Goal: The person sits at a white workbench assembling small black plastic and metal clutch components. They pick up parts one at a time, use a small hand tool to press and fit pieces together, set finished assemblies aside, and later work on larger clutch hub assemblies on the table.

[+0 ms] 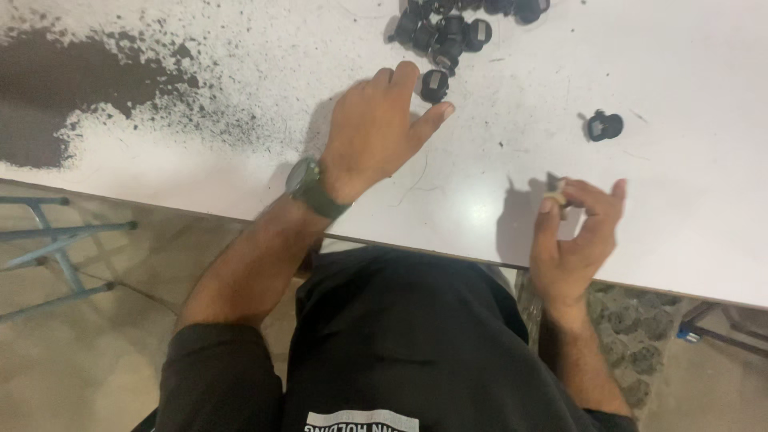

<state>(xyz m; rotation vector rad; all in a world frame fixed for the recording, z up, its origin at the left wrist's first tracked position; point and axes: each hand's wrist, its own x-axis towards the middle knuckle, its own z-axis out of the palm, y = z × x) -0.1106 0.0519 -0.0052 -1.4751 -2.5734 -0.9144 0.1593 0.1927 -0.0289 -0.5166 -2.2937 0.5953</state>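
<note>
Left hand (376,132) is out flat over the white table (680,72), palm down, fingers loosely spread and reaching far toward one small black round part (434,86). The fingertips sit right at that part, touching or just beside it; it is hard to tell which, and nothing is closed inside the hand. A dark wristwatch (308,186) sits on that wrist. Just beyond lies a pile of the same black parts (452,28) at the far edge of the view. Right hand (578,232) is up near the near edge of the table, fingers curled, thumb and forefinger pinching a small pale piece (555,190). Off to the far right of it, a lone black part (605,126) lies by itself. Far left, a spread of dark powder (56,80) covers the table.
</note>
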